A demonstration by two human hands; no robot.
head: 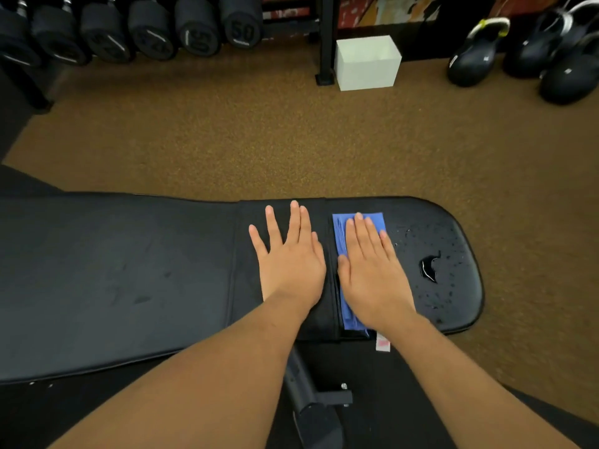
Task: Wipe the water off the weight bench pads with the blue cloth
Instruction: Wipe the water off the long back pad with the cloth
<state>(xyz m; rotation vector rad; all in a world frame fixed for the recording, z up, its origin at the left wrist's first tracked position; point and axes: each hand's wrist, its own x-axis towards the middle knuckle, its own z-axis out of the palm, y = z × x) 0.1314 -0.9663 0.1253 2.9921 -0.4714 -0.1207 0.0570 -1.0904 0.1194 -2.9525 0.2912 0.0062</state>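
A black weight bench runs across the view, with a long back pad (113,270) on the left and a short seat pad (453,299) on the right. A folded blue cloth (341,234) lies at the seat pad's left end. My right hand (372,270) presses flat on the cloth, fingers together. My left hand (288,257) rests flat on the back pad's right end beside it, fingers spread, holding nothing. A water puddle (429,268) and many small droplets lie on the seat pad to the right of the cloth.
Brown speckled floor (259,134) lies beyond the bench. Dumbbells (197,30) line a rack at the back left. A white box (368,63) stands beside a black post, and kettlebells (473,56) sit at the back right. The bench frame (311,403) shows below the pads.
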